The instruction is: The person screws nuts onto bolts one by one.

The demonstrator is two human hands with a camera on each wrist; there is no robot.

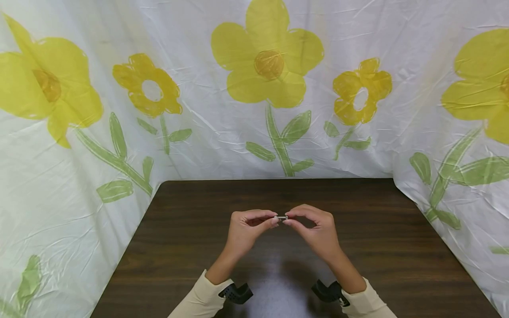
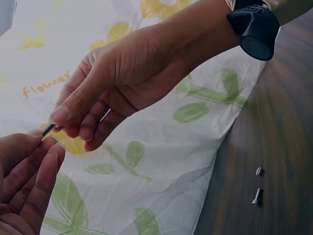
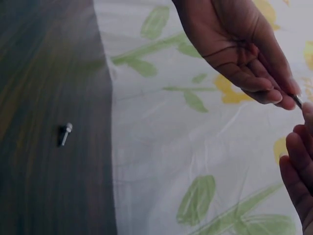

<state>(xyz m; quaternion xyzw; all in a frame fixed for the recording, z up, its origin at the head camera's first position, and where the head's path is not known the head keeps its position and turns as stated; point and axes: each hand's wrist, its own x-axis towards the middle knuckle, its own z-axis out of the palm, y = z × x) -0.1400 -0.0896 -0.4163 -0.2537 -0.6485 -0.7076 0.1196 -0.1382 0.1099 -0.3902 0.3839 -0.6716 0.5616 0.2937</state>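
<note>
left hand point(image 1: 245, 228) and right hand point(image 1: 320, 229) each pinch an end of a metal bolt point(image 1: 281, 217)

I'm at what looks like a small, screened-off recording booth; whether it stands in a home or a lab I cannot tell. Beyond my left hand point(image 1: 243, 229) and right hand point(image 1: 321, 229), and out to either side of them, hangs a creased white sheet point(image 1: 210, 145) with big yellow flowers point(image 1: 294, 48) and green stems point(image 1: 278, 143). Below my hands spreads a dark brown, wood-grained table point(image 1: 179, 247). Black plastic wrist cameras point(image 1: 240, 294) sit just behind them.
</note>
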